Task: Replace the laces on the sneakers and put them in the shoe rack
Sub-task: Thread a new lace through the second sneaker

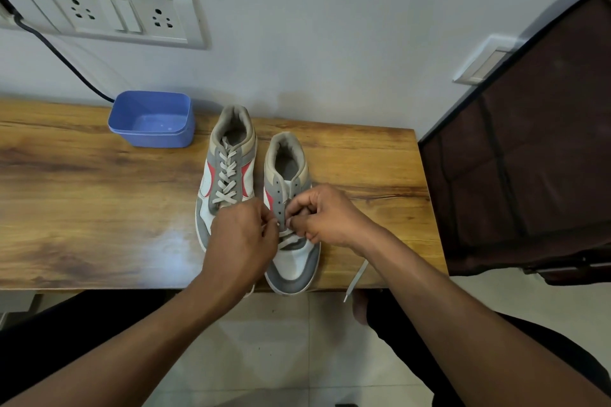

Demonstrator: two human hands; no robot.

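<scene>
The half-laced sneaker (292, 261) stood at the desk's (99, 208) front edge, just beside the laced sneaker (228, 175). The left hand (241, 241) and right hand (327, 218) each pinched its lace (355, 277) with curled fingers. A blue tub (152, 119) sat by the back edge.

Soft, even indoor light made the scene fairly bright. A pale bluish glare spread across the glossy brown wooden tabletop (172, 241), where shadows were faint. Wide-angle distortion bowed the white wall socket panel (109, 10) and slanted the dark brown fabric shoe rack (529, 158) near the edges. The centre was sharp.
</scene>
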